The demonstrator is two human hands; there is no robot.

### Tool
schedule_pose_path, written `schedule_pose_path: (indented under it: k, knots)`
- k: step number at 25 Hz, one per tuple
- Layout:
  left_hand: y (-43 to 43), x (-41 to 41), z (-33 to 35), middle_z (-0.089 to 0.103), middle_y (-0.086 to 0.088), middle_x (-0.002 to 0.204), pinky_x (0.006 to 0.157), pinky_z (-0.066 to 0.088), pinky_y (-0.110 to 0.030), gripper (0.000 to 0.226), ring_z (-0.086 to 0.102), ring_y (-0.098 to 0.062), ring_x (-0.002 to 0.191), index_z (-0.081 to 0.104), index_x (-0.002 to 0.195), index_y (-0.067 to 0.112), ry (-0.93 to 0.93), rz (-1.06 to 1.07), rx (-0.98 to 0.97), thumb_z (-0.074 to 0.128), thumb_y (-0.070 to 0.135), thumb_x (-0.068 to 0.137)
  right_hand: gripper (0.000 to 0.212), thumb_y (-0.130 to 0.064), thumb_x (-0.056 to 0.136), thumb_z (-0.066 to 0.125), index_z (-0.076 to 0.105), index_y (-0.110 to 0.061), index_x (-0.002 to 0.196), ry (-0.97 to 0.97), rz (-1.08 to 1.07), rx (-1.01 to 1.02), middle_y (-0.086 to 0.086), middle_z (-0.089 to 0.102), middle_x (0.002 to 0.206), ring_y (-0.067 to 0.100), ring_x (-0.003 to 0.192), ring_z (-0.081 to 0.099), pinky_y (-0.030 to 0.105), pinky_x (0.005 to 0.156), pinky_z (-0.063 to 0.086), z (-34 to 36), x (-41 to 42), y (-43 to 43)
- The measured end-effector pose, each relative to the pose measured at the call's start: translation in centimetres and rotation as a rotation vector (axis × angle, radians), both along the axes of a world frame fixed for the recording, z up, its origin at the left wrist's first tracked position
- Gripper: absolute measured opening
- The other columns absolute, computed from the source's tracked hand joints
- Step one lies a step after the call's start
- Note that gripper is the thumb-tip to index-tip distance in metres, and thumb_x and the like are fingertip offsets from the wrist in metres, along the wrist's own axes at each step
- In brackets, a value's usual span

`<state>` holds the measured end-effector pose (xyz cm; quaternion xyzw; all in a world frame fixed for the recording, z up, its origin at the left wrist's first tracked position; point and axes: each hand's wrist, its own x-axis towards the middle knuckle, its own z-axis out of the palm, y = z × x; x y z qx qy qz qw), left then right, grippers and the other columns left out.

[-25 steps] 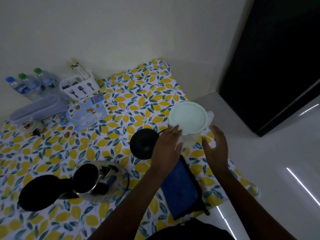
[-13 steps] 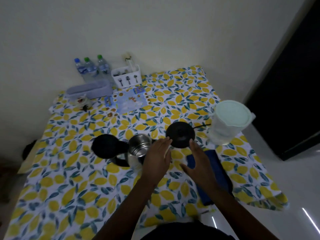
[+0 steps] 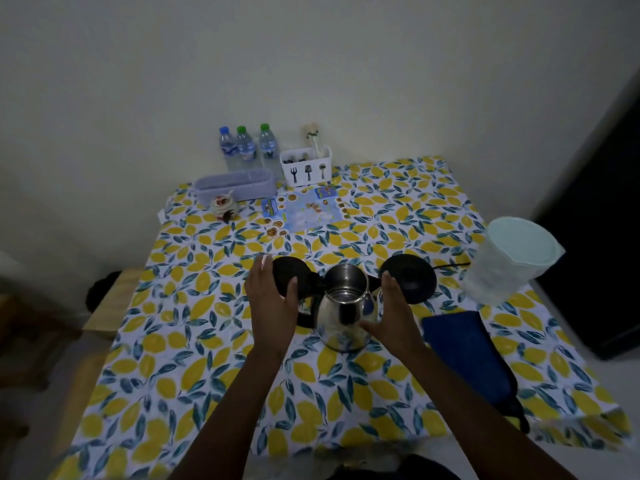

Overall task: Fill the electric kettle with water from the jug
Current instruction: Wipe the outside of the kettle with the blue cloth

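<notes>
A steel electric kettle (image 3: pixel 341 311) stands on the lemon-print tablecloth (image 3: pixel 194 341) at the table's middle. Its black lid (image 3: pixel 289 275) is flipped open to the left and the inside shows. The black kettle base (image 3: pixel 410 277) lies just right of it, with a cord running right. A translucent jug (image 3: pixel 502 268) with a pale green lid stands at the table's right edge. My left hand (image 3: pixel 270 303) is beside the lid and handle, thumb over the lid. My right hand (image 3: pixel 393 311) rests against the kettle's right side, fingers straight.
A folded blue cloth (image 3: pixel 464 358) lies right of my right arm. At the back stand three water bottles (image 3: pixel 246 147), a white cutlery holder (image 3: pixel 306 167), a lavender tray (image 3: pixel 235 185), a small jar (image 3: pixel 225 204) and a printed sheet (image 3: pixel 304 211). A wooden stool (image 3: pixel 110 303) sits left.
My view swung left from the jug to the kettle. Both hands left the jug and moved left, and now flank the kettle, which is at the centre.
</notes>
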<state>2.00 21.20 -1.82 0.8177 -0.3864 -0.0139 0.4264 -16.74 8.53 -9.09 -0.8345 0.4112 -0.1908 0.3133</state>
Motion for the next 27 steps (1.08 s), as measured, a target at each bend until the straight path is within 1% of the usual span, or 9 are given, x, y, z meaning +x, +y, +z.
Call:
schedule_pose_path:
  k: [2, 4, 6, 9, 14, 17, 19, 23, 27]
  knots:
    - [0.2, -0.2, 0.1, 0.027, -0.009, 0.156, 0.114, 0.031, -0.049, 0.057, 0.026, -0.026, 0.142, 0.023, 0.147, 0.017, 0.256, -0.021, -0.032, 0.046, 0.034, 0.098, 0.115, -0.038, 0.069, 0.080, 0.005, -0.007, 0.150, -0.004, -0.018, 0.051, 0.010, 0.010, 0.160, 0.024, 0.148, 0.008, 0.038, 0.116, 0.022, 0.1, 0.2, -0.4]
    - [0.1, -0.5, 0.6, 0.029, -0.004, 0.156, 0.112, 0.032, -0.038, 0.054, 0.029, -0.021, 0.141, 0.024, 0.147, 0.020, 0.291, -0.111, -0.080, 0.042, 0.035, 0.099, 0.114, -0.037, 0.068, 0.082, 0.008, -0.009, 0.150, -0.006, -0.010, 0.103, 0.010, 0.014, 0.160, 0.023, 0.147, 0.014, 0.036, 0.115, 0.024, 0.0, 0.1, -0.8]
    - [-0.8, -0.7, 1.6, 0.035, 0.001, 0.152, 0.108, 0.033, -0.030, 0.051, 0.034, -0.012, 0.137, 0.031, 0.145, 0.022, 0.238, -0.227, -0.115, 0.044, 0.034, 0.098, 0.112, -0.033, 0.067, 0.083, 0.010, -0.014, 0.151, -0.035, -0.001, 0.159, 0.007, 0.019, 0.159, 0.020, 0.145, 0.020, 0.030, 0.111, 0.027, -0.2, 0.0, -1.0]
    - [-3.6, -1.4, 2.0, 0.041, 0.009, 0.143, 0.108, 0.035, -0.029, 0.048, 0.035, -0.003, 0.130, 0.038, 0.141, 0.023, 0.096, -0.439, -0.031, 0.052, 0.029, 0.096, 0.109, -0.028, 0.070, 0.082, 0.009, -0.021, 0.151, -0.068, 0.014, 0.236, 0.004, 0.022, 0.158, 0.019, 0.143, 0.026, 0.022, 0.102, 0.030, -0.4, -0.2, -1.4]
    - [-7.4, -3.4, 0.4, 0.045, -0.003, 0.147, 0.114, 0.027, -0.048, 0.055, 0.030, -0.022, 0.141, 0.046, 0.137, 0.020, -0.150, -0.635, 0.252, 0.048, 0.049, 0.090, 0.105, -0.023, 0.076, 0.078, 0.004, -0.028, 0.151, -0.098, 0.016, 0.273, 0.003, 0.032, 0.154, 0.018, 0.138, 0.037, 0.011, 0.088, 0.036, -0.8, -0.8, -1.6]
    - [-8.0, -3.6, -1.3, 0.051, -0.009, 0.142, 0.111, 0.032, -0.056, 0.049, 0.033, -0.027, 0.140, 0.049, 0.134, 0.014, -0.157, -0.612, 0.290, 0.049, 0.041, 0.093, 0.101, -0.014, 0.076, 0.077, 0.010, -0.022, 0.151, -0.117, 0.019, 0.318, 0.005, 0.038, 0.149, 0.016, 0.133, 0.041, -0.001, 0.083, 0.033, -0.8, -0.9, -1.8]
    - [-8.0, -3.6, -2.0, 0.044, -0.009, 0.148, 0.115, 0.027, -0.051, 0.045, 0.026, -0.025, 0.143, 0.043, 0.139, 0.013, -0.146, -0.562, 0.313, 0.047, 0.031, 0.098, 0.103, -0.020, 0.075, 0.079, 0.009, -0.022, 0.150, -0.118, 0.020, 0.296, 0.003, 0.043, 0.146, 0.014, 0.132, 0.043, 0.003, 0.088, 0.036, -1.2, -0.9, -1.8]
    - [-8.2, -3.9, -2.3, 0.028, -0.006, 0.156, 0.120, 0.016, -0.041, 0.049, 0.014, -0.023, 0.146, 0.027, 0.147, 0.012, -0.215, -0.536, 0.412, 0.037, 0.030, 0.102, 0.106, -0.028, 0.073, 0.080, 0.008, -0.023, 0.151, -0.121, 0.026, 0.287, 0.000, 0.042, 0.147, 0.016, 0.133, 0.043, 0.033, 0.099, 0.044, -1.6, -1.0, -1.7]
    - [-8.4, -4.2, -2.0, 0.028, -0.007, 0.156, 0.119, 0.014, -0.041, 0.049, 0.011, -0.024, 0.147, 0.025, 0.147, 0.010, -0.290, -0.547, 0.459, 0.035, 0.028, 0.103, 0.107, -0.036, 0.072, 0.078, 0.008, -0.018, 0.151, -0.129, 0.069, 0.267, 0.002, 0.041, 0.148, 0.016, 0.133, 0.043, 0.031, 0.098, 0.042, -1.5, -1.1, -2.0]
